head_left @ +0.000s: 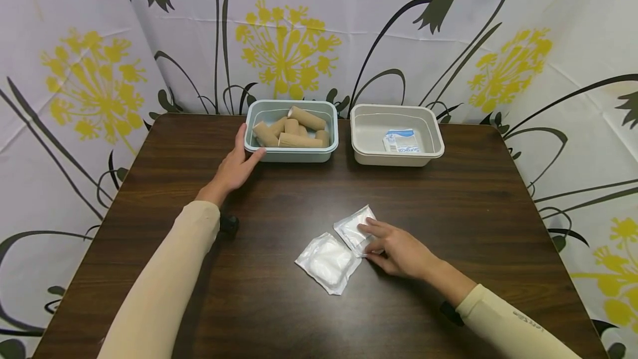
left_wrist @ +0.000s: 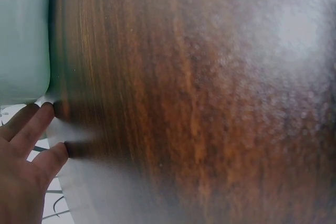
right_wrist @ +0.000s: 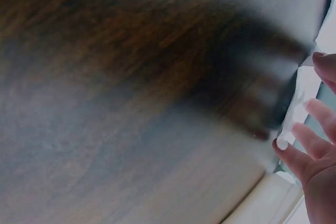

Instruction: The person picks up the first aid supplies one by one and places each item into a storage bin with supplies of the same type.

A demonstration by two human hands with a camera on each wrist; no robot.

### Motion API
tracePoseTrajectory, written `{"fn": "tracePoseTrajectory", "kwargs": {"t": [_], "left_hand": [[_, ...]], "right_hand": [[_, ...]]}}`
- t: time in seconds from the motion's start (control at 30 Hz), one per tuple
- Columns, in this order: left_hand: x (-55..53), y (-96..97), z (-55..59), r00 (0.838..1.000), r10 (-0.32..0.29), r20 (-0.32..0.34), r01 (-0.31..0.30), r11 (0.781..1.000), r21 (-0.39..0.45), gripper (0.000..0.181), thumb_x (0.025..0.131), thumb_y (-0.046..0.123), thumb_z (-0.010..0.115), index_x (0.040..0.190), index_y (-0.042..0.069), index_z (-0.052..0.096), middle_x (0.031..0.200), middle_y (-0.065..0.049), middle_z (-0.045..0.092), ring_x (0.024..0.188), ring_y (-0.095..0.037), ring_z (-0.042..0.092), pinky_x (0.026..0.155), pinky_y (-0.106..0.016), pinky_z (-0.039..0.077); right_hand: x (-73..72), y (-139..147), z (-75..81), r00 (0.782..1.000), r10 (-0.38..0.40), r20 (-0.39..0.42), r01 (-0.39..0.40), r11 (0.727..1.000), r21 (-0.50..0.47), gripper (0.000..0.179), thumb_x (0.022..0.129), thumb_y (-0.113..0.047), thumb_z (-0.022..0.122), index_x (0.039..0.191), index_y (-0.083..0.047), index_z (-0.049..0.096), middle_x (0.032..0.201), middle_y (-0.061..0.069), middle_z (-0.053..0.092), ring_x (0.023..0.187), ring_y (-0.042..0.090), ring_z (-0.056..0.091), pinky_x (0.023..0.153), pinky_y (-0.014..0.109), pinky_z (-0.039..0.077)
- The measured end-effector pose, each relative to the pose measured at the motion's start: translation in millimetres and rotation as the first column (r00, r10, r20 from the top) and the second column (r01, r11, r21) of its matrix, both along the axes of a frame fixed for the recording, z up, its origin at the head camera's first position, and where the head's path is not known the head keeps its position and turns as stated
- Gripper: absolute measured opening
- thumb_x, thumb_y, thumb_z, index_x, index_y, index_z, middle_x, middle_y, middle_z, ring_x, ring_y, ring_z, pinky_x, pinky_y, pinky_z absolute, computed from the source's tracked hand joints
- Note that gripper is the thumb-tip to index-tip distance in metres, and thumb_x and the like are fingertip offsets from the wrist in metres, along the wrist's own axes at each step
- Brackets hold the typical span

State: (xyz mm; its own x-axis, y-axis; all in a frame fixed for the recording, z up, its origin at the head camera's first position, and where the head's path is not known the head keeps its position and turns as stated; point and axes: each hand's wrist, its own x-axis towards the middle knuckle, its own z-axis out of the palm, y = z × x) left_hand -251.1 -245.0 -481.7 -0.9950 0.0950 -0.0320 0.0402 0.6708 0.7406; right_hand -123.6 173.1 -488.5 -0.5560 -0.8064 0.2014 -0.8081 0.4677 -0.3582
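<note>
My left hand (head_left: 234, 168) lies at the left end of a pale blue tub (head_left: 299, 155), fingers along its side and thumb by the front corner. Several tan cardboard-like tubes (head_left: 301, 140) fill the tub. The left wrist view shows the fingers (left_wrist: 31, 129) straight, right at the tub's wall (left_wrist: 23, 40). My right hand (head_left: 401, 251) touches the right edge of a small white gauze packet (head_left: 351, 229), its fingers spread and slightly bent. Beside it lies a second, puffier white packet (head_left: 330, 263). In the right wrist view the fingertips (right_wrist: 299, 129) overlap the packet.
Right of the blue tub stands a beige tub (head_left: 394, 159) holding a blue-and-white packet (head_left: 401, 140) printed "Surgical". Both tubs sit along the far edge of a dark wood table (head_left: 279, 198). A flower-printed cloth (head_left: 309, 32) hangs behind.
</note>
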Motion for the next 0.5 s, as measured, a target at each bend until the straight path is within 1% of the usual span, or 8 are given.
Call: {"fn": "tracePoseTrajectory", "kwargs": {"t": [0.17,0.37,0.5], "left_hand": [[-0.6,-0.2,-1.1,1.0,-0.007,-0.008,0.007,1.0,-0.002,0.082,0.093,0.064,0.04,0.147,0.045,-0.018,0.16,-0.009,0.009,0.141,-0.039,0.021,0.108,-0.062,0.02],[-1.4,-0.5,-0.6,1.0,-0.003,-0.004,0.003,1.0,-0.01,0.081,0.093,0.064,0.04,0.147,0.046,-0.018,0.16,-0.009,0.009,0.142,-0.039,0.021,0.108,-0.062,0.019],[-1.2,-1.3,0.0,1.0,-0.001,0.003,0.001,1.0,-0.017,0.081,0.093,0.063,0.039,0.147,0.044,-0.019,0.16,-0.01,0.008,0.141,-0.04,0.02,0.108,-0.062,0.018]], "right_hand": [[-2.2,2.5,6.6,0.999,-0.028,0.037,0.029,0.998,-0.049,0.005,0.08,-0.009,0.076,0.085,-0.01,0.076,0.126,0.015,0.061,0.123,0.033,0.053,0.097,0.044,0.045],[-8.9,5.0,20.0,0.998,-0.062,0.019,0.064,0.991,-0.115,0.006,0.078,-0.009,0.077,0.084,-0.01,0.076,0.125,0.014,0.062,0.121,0.032,0.054,0.096,0.045,0.046],[-19.1,6.3,33.8,0.995,-0.102,0.004,0.102,0.981,-0.165,0.007,0.077,-0.008,0.078,0.083,-0.01,0.076,0.124,0.014,0.063,0.121,0.032,0.054,0.095,0.045,0.046]]}}
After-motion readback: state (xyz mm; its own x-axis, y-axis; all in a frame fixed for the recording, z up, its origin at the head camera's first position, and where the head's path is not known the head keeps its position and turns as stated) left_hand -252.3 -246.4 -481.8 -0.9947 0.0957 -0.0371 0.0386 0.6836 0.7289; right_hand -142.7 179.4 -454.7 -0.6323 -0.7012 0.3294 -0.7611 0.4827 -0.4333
